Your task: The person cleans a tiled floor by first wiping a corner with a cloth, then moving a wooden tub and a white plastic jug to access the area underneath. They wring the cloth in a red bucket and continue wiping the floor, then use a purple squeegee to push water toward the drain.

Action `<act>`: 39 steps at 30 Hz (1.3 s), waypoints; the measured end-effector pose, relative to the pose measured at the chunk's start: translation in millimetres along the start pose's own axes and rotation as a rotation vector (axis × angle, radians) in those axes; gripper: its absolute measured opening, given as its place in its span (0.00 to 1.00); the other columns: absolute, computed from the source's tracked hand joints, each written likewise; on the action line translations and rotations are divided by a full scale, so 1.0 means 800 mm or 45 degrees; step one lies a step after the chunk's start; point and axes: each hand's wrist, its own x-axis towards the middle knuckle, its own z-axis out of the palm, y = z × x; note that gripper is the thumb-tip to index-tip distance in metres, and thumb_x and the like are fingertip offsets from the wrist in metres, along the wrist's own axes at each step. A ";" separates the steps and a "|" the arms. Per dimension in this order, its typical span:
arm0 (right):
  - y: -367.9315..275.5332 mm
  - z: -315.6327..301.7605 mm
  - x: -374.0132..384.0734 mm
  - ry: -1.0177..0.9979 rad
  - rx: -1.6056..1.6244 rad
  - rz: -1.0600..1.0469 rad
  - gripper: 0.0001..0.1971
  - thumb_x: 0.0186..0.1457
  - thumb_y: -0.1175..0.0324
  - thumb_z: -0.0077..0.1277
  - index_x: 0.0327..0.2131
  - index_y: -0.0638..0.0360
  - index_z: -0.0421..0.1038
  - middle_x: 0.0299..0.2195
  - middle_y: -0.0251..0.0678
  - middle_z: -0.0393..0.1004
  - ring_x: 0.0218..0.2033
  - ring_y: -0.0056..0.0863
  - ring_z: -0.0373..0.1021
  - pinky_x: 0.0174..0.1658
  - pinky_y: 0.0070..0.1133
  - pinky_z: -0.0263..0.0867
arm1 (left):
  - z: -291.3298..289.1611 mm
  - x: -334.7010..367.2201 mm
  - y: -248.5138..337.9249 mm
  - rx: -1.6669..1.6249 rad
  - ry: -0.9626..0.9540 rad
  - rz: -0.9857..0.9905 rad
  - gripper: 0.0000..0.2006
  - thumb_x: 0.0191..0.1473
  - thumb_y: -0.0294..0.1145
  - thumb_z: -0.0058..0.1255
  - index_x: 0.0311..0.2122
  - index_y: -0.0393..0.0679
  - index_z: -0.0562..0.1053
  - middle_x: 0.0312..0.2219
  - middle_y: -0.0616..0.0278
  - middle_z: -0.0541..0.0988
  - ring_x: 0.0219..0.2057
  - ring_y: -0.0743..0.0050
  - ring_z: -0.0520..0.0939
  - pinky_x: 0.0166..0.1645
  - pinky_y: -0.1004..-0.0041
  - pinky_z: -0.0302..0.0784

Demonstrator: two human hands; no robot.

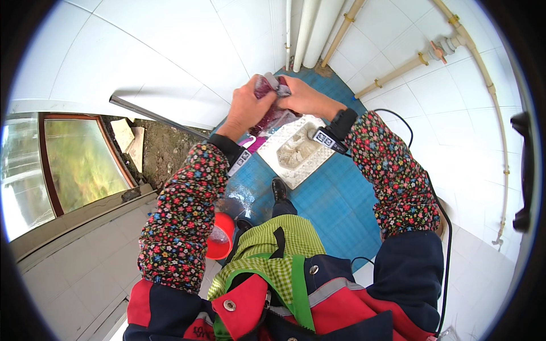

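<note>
Out in front of me, my left hand (245, 107) and my right hand (306, 98) grip a bunched maroon-and-grey cloth (265, 88). It looks wet, and its lower part hangs beside the far end of a white squat toilet (277, 143). The fingers of both hands are closed close together around the cloth's upper part, partly hiding it. Below my left hand, a purple item with a white curved piece (253, 142) lies near the toilet's left edge; its kind is unclear.
A red bucket (220, 238) stands by my left foot on wet blue flooring (335, 193). A metal pole (156, 118) slants along the left wall near a window (85, 159). Pipes (398, 74) with a valve (438, 51) line the right wall. A black cable runs behind my right arm.
</note>
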 end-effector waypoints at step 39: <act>0.010 -0.169 -0.016 0.442 -0.949 -0.600 0.24 0.46 0.80 0.53 0.49 0.53 0.67 0.36 0.42 0.66 0.40 0.43 0.66 0.42 0.31 0.65 | 0.101 0.114 0.039 -0.589 -0.233 -0.075 0.27 0.48 0.33 0.60 0.52 0.44 0.63 0.38 0.59 0.78 0.40 0.65 0.79 0.44 0.68 0.75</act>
